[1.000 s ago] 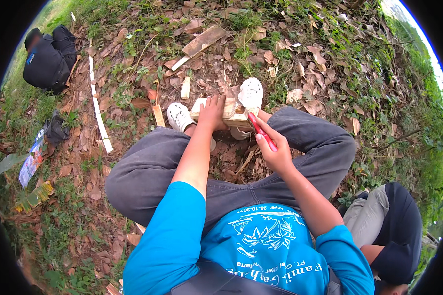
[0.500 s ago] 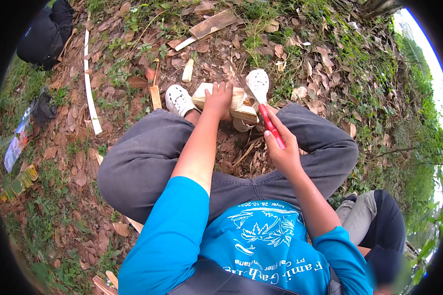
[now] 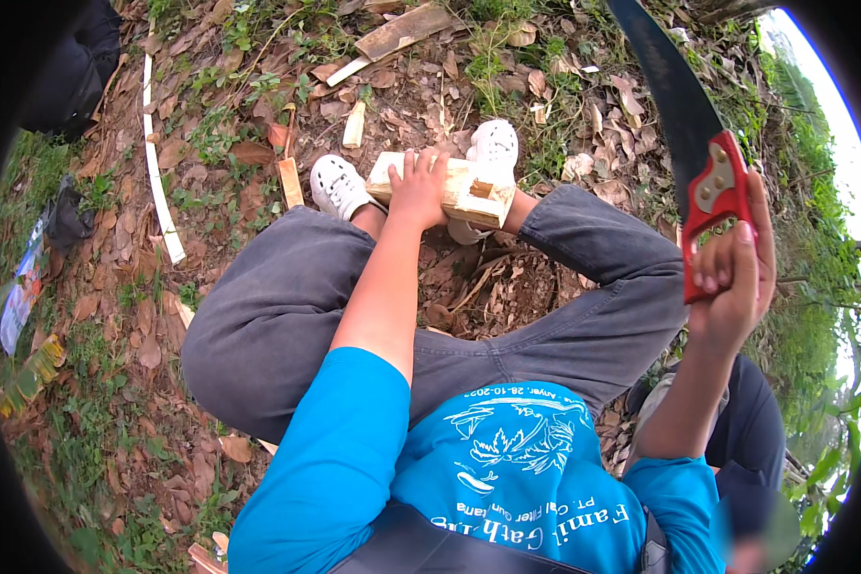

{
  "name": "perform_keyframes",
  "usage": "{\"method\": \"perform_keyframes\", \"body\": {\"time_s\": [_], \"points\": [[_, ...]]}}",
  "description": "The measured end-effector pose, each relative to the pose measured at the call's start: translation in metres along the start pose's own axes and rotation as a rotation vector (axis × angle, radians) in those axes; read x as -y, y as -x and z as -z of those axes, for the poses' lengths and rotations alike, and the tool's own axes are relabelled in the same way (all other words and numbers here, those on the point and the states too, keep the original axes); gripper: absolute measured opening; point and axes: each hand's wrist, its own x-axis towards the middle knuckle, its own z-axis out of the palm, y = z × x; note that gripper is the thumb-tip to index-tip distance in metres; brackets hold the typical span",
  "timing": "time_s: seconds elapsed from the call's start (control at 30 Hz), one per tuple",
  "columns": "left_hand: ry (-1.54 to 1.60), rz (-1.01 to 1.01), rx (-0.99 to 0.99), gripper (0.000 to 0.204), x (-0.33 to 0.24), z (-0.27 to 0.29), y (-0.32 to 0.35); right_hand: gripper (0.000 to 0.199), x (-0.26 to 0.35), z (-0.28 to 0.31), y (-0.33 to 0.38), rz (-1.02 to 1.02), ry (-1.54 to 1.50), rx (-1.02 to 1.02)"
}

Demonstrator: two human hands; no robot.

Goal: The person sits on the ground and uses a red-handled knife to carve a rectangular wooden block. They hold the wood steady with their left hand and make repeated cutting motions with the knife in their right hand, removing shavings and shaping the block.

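Cloth comes first from where I stand: a bright blue shirt and grey trousers (image 3: 287, 306), the person sitting on the ground with knees drawn up. Just beyond the knees lies the wood block (image 3: 464, 184), pale and freshly cut, propped across between two white shoes (image 3: 340, 185). The left hand (image 3: 419, 187) lies flat on top of the block, fingers spread and pressing down rather than curling around it. Well to the right of the block and raised above it, the right hand (image 3: 732, 282) is wrapped tight around the red handle of a curved saw (image 3: 684, 124), its dark blade sweeping up and away from the block.

I judge the block stiff, rough and fairly light, likely to shift unless pinned; its flat top beside the notch is the sound place to hold. The saw wants gripping only by the handle. Beyond the block, dry leaves, wood offcuts (image 3: 402, 33) and a white strip (image 3: 155, 163) lie scattered.
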Motion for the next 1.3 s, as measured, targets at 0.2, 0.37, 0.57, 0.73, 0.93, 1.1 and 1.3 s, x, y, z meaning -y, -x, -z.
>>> {"method": "perform_keyframes", "body": {"time_s": [0.2,0.37,0.57,0.73,0.93,1.1,1.3], "points": [[-0.095,-0.100,0.112,0.130,0.010,0.010,-0.010,0.057,0.011,0.152,-0.008,-0.108,0.121,-0.075],[-0.185,-0.210,0.117,0.116,0.021,0.032,-0.012,0.052,-0.094,0.266,0.036,-0.349,0.522,0.003],[-0.200,-0.109,-0.133,0.097,-0.024,0.044,0.007,0.063,-0.252,0.281,0.177,-0.333,0.835,-0.123],[0.022,-0.003,-0.459,0.104,-0.044,0.078,0.021,0.049,-0.302,0.221,0.231,-0.590,0.880,-0.161],[0.394,0.237,-0.462,0.115,-0.044,0.083,0.041,0.044,-0.346,0.216,0.255,-0.739,0.998,-0.259],[0.828,0.239,-0.274,0.100,-0.003,0.043,0.044,0.040,-0.354,0.201,0.267,-0.714,0.877,-0.274],[0.345,0.576,-0.182,0.111,-0.062,-0.017,0.075,0.038,-0.356,0.216,0.284,-0.670,0.846,-0.360]]}}
